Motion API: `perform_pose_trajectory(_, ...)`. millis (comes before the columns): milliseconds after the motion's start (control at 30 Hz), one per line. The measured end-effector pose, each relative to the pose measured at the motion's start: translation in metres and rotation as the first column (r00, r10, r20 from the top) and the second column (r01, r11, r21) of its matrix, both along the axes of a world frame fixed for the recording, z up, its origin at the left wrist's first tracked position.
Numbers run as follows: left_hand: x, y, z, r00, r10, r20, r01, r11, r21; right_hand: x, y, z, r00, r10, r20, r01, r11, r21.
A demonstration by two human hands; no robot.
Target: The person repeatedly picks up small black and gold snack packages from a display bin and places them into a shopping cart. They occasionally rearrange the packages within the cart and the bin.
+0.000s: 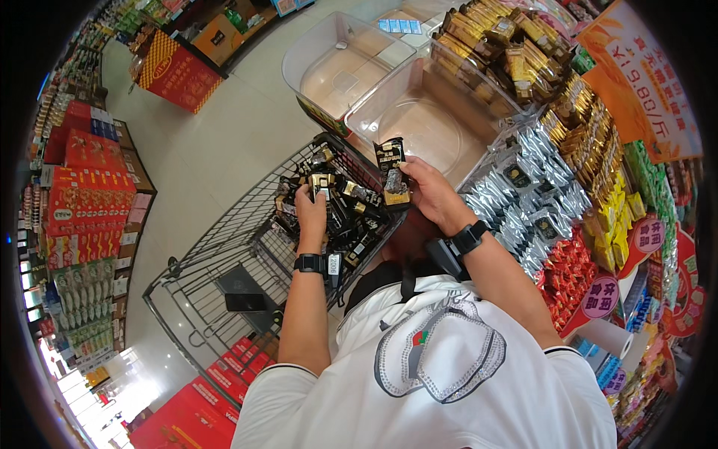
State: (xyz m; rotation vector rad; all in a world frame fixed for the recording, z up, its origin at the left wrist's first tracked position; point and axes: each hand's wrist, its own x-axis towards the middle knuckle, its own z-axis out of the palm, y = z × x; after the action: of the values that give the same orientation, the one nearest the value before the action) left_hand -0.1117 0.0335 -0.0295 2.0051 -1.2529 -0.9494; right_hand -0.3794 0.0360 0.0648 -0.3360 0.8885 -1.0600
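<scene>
My right hand (pixel 431 189) holds a black-and-gold snack packet (pixel 392 174) upright by its side, over the right edge of a wire shopping cart (pixel 219 224). Lower, inside the cart, my left hand (pixel 311 210) grips another black-and-gold packet (pixel 321 182), with the thumb on its front. Around that hand lies a heap of similar black packets (pixel 359 224). Just beyond my right hand is a clear plastic bin (pixel 415 126), its bare bottom showing. Both wrists wear black bands.
A second clear bin (pixel 336 78) stands further back. To the right are gold-wrapped snacks (pixel 505 45), silver packets (pixel 527 185) and red-wrapped pieces (pixel 566 275). A phone (pixel 245 302) lies in the cart's near end. Red cartons (pixel 190 409) sit at lower left, with stacked red boxes (pixel 84 202) beyond the aisle.
</scene>
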Motion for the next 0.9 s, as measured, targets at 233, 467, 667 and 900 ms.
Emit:
perform_pose_trajectory(233,-0.005,0.018,-0.010,0.826,-0.400,0.398,0.442,0.897,-0.017,0.001,-0.017,-0.015,0.997,0.040,0.070,-0.038,0.999,-0.032)
perform_pose_trajectory(467,0.011,0.021,-0.022,0.937,-0.229,0.262,0.229,0.973,0.029,0.003,-0.030,-0.022,0.988,0.098,0.120,-0.096,0.995,-0.023)
perform_pose_trajectory(667,0.021,0.017,-0.028,0.950,-0.198,0.242,0.158,0.972,0.176,0.007,-0.036,-0.013,0.984,0.120,0.132,-0.121,0.993,-0.001)
perform_pose_trajectory(900,0.015,0.015,-0.033,0.938,-0.248,0.244,0.169,0.938,0.304,0.008,-0.040,-0.009,0.983,0.122,0.137,-0.123,0.992,-0.001)
